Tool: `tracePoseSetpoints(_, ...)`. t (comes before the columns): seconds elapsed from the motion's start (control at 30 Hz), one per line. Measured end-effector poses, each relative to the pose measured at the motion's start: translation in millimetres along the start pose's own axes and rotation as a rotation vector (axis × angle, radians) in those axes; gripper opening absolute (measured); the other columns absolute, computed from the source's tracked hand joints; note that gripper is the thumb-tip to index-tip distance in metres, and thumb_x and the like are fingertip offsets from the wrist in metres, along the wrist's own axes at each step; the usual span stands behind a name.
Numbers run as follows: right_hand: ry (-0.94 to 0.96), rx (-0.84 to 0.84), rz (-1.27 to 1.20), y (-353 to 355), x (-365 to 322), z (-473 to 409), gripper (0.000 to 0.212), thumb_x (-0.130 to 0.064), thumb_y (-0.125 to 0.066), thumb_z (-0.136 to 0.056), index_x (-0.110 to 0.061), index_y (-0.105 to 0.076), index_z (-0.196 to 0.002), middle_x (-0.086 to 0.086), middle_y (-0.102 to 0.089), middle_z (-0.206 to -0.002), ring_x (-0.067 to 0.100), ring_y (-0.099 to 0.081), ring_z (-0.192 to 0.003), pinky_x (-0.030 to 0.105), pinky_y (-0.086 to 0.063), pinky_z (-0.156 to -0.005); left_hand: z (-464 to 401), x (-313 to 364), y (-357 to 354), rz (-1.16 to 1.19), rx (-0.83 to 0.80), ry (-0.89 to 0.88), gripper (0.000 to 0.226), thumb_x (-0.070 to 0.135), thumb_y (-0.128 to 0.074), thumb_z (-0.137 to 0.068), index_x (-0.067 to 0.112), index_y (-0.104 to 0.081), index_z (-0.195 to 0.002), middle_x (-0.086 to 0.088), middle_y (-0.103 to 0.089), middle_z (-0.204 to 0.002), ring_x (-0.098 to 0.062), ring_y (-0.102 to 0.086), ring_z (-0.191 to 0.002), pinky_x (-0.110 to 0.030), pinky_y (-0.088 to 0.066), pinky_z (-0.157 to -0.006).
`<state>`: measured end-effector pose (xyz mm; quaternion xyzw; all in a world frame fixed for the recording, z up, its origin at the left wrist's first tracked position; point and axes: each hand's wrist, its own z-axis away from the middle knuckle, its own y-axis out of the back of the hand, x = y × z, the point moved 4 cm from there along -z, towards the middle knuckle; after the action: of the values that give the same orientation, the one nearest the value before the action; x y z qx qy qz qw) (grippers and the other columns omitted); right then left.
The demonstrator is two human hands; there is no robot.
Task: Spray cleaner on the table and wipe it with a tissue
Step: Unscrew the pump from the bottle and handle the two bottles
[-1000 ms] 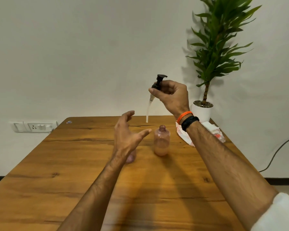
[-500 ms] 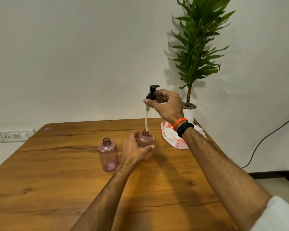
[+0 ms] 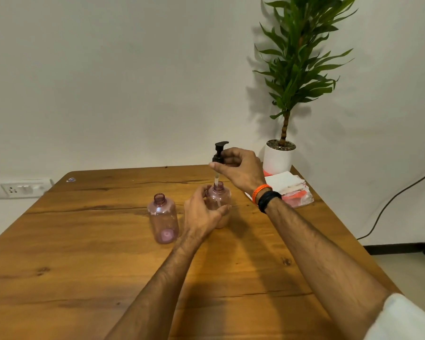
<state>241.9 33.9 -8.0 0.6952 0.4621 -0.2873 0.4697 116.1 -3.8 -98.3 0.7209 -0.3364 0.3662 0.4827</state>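
We hold the pump head [image 3: 219, 153] in the right hand [image 3: 241, 169], its fingers [image 3: 215, 165] pinched around the black collar so that the dip tube [image 3: 216, 179] hangs straight down. The lower end of the tube is already inside the neck of the pink cleaner bottle [image 3: 220, 197], which stands upright on the desk [image 3: 84, 266]. The collar sits above the neck and is not yet seated.

The left hand [image 3: 201, 214] cups the bottle from the near side, fingers curled around its body — this steadies a light container that could tip while the tube goes in. From the colour at its base, the bottle appears to hold some liquid.

A second pink bottle [image 3: 163, 218], uncapped and apparently empty, stands just to the left, apart from the hand and not needed for this step.

The tissue pack [image 3: 293, 190] lies at the far right of the desk, beside the potted plant [image 3: 280, 158] — within reach for the wiping stage.

We judge the current step to be assembly of the dispenser; spraying and wiping have not begun.
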Motion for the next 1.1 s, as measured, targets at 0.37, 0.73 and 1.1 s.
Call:
tracePoseSetpoints(0.37,-0.055,-0.179,0.118,-5.1,22.4,8.3,0.042,-0.029,-0.084,-0.070,-0.015,-0.069,-0.107,-0.007,-0.070,-0.091,0.005,-0.065,-0.087,0.009,-0.044,-0.067,-0.9,-0.2,-0.7,-0.005,-0.011,0.000,0.078,0.035,-0.086,-0.066,0.017,-0.048,-0.132,-0.004,-0.061,-0.127,-0.013,-0.058,-0.105,-0.032,-0.052,-0.092)
tracePoseSetpoints(0.73,-0.013,-0.254,0.172,-8.4,26.6,9.0,0.044,-0.021,-0.082,-0.073,-0.016,-0.069,-0.114,-0.003,-0.072,-0.106,0.009,-0.065,-0.097,0.024,-0.053,-0.087,-1.9,-3.3,-1.4,-0.019,-0.021,0.000,0.082,0.040,-0.086,-0.065,0.019,-0.047,-0.134,-0.004,-0.061,-0.130,-0.018,-0.061,-0.111,-0.036,-0.053,-0.092)
tracePoseSetpoints(1.1,-0.029,-0.085,0.197,-8.8,31.9,12.7,0.052,-0.046,-0.088,-0.057,-0.014,-0.069,-0.092,-0.008,-0.070,-0.083,0.004,-0.065,-0.077,0.018,-0.054,-0.068,-0.7,-4.1,-0.5,-0.016,-0.039,0.001,0.074,0.037,-0.083,-0.069,0.020,-0.048,-0.132,-0.002,-0.060,-0.128,-0.009,-0.056,-0.101,-0.025,-0.047,-0.081)
